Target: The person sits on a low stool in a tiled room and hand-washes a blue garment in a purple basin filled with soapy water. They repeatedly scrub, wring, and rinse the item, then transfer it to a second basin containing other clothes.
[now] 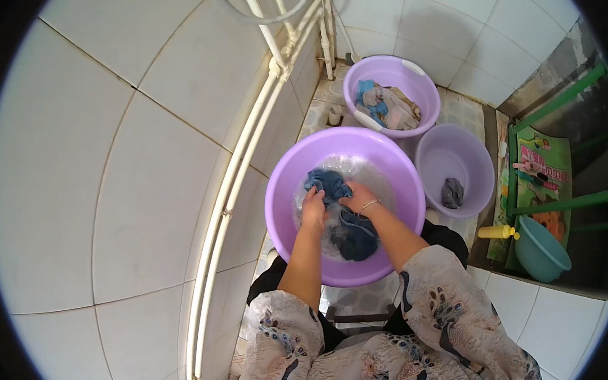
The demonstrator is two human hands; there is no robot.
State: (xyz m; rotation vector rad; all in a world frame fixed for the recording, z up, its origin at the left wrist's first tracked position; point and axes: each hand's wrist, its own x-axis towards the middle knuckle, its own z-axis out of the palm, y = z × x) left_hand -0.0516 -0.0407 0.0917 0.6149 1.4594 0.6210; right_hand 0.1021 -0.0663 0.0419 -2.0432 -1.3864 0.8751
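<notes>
The left hand (pixel 313 209) and right hand (pixel 362 199) are gripping wet dark-blue cloth (pixel 358 238) in a round purple plastic basin (pixel 278 212), seemingly washing it, the next rub likely needing firm pinching.

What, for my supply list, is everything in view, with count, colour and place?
Large tub: 1, purple, centre.
Wet cloth: pieces uncertain, dark blue, in tub.
Handled basin: 1, purple, beyond tub.
Laundry: several, blue and beige, inside it.
Small basin: 1, pale purple, right of tub.
Rag: 1, grey, in small basin.
Bottle: 1, yellow, far right.
Bowl-shaped basin: 1, teal, beside bottle.
Frame: 1, green, right edge.
Printed sheet: 1, green, under frame.
Pipes: several, cream, left wall.
Hose: 1, grey, top.
Tiles: many, white, walls.
Bracelet: 1, pale, right wrist.
Sleeves: 2, beige, lower edge.
Left grip: 1, bare, on wet cloth.
Right grip: 1, bare, on wet cloth.
</notes>
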